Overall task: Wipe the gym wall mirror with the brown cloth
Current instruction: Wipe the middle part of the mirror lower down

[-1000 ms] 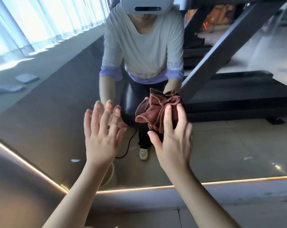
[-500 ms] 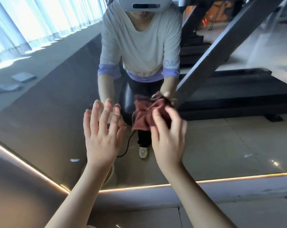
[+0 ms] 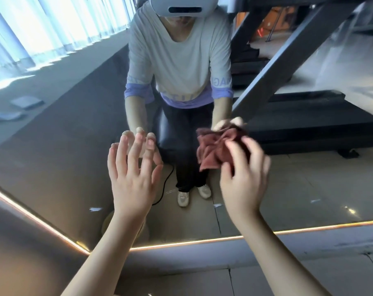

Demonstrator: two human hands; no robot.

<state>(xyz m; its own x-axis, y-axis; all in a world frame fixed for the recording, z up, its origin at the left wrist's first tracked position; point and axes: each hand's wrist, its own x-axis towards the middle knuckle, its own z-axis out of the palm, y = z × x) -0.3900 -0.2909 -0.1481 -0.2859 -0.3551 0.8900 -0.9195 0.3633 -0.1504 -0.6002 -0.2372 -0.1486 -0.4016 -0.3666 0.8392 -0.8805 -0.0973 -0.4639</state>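
The brown cloth [image 3: 213, 151] sat bunched right of the frame's centre, against the mirror [image 3: 53, 150], under the curled fingers of the right hand [image 3: 243, 178], which gripped it from below. Left of centre, the left hand [image 3: 132, 178] was spread, fingertips touching the mirror.

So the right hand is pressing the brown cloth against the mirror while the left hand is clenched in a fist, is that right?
Not quite. The left hand is not a fist: the head view shows it open, fingers spread towards the mirror. The right hand does hold the brown cloth against the glass.
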